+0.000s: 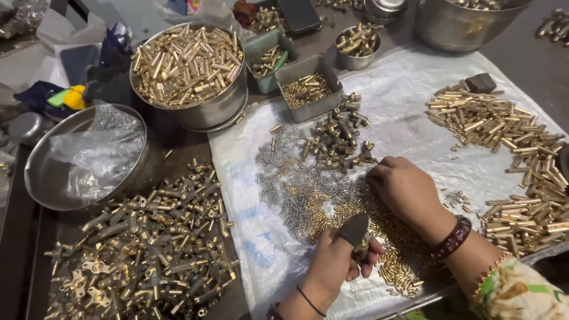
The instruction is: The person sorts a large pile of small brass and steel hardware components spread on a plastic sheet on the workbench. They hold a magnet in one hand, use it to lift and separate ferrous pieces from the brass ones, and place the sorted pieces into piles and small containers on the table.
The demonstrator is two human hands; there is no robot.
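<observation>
- Head view: the left hand (338, 261) is at the near edge of a white plastic sheet (409, 101) on the table, with a dark cap on its thumb and its fingers curled shut on a small brass piece (363, 248).
- The right hand (406, 189), fingers bent together, presses into a pile of small brass pins (332, 207).
- Far left stands a steel bowl of brass tubes (189, 68).
</observation>
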